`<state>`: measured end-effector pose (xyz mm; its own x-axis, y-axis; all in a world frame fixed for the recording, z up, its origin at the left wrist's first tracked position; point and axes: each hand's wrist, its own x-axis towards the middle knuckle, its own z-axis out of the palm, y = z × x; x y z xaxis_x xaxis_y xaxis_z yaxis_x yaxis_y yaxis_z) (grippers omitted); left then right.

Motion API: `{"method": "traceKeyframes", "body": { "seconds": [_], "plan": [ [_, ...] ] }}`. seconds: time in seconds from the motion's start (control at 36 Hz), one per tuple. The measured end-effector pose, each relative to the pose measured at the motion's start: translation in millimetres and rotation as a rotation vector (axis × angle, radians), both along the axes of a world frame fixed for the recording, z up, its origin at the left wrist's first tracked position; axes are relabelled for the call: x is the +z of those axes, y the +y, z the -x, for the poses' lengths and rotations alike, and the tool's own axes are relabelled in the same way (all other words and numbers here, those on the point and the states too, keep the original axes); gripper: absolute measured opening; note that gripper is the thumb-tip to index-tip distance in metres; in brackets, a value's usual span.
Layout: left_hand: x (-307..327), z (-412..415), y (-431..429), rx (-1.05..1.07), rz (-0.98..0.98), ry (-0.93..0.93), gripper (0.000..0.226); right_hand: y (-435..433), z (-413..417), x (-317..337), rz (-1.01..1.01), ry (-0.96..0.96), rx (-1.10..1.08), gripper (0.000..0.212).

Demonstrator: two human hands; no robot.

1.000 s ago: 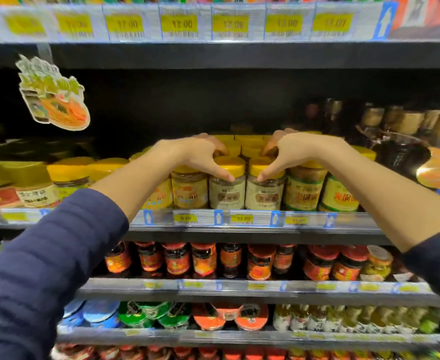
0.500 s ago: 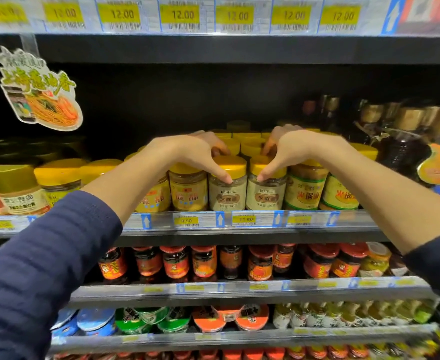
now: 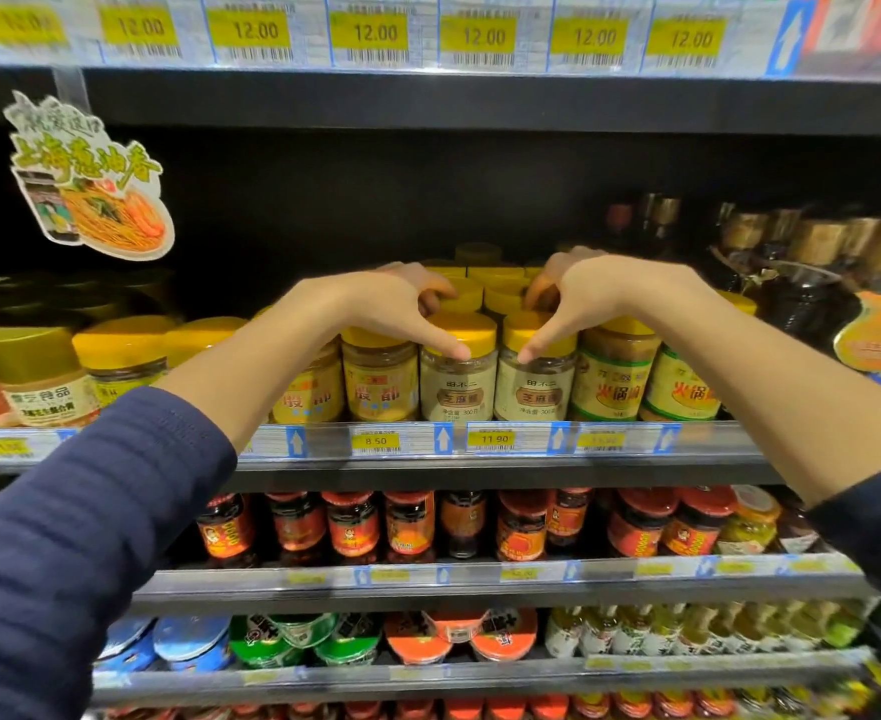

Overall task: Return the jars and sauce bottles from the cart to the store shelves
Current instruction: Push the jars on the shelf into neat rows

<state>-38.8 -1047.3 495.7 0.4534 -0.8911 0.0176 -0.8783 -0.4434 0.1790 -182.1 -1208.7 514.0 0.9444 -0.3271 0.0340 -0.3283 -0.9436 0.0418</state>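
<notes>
Nothing on the shelf (image 3: 480,467) has shifted; both hands stay cupped over two yellow-lidded jars (image 3: 458,374).

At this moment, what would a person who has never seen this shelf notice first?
First, the two hands meeting at centre: the left hand and right hand each sit on a yellow-lidded jar at the front of the middle shelf. Next, the row of yellow 12.00 price tags along the top, and the noodle sign hanging upper left.
</notes>
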Motion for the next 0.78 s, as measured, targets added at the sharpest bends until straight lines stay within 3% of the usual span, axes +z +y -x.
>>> {"method": "traceKeyframes", "body": {
  "seconds": [0.14, 0.22, 0.28, 0.42, 0.58, 0.78],
  "plan": [
    [16, -3, 28, 0.034, 0.106, -0.016, 0.086, 23, -2, 16, -0.067, -0.201, 0.124, 0.103],
    [22, -8, 51, 0.065, 0.121, -0.034, 0.086, 43, -13, 19, -0.121, -0.262, 0.241, 0.08],
    [22, -12, 66, 0.093, 0.12, -0.037, 0.078, 58, -25, 17, -0.138, -0.255, 0.291, 0.071],
    [12, -28, 101, 0.178, 0.114, -0.055, 0.069, 88, -56, 4, -0.135, -0.187, 0.342, 0.075],
    [6, -42, 119, 0.286, 0.044, -0.05, 0.083, 101, -78, -4, -0.092, -0.125, 0.234, 0.092],
    [5, -51, 119, 0.27, 0.056, -0.04, 0.085, 99, -87, -4, -0.147, -0.082, 0.209, 0.092]
  ]
}}
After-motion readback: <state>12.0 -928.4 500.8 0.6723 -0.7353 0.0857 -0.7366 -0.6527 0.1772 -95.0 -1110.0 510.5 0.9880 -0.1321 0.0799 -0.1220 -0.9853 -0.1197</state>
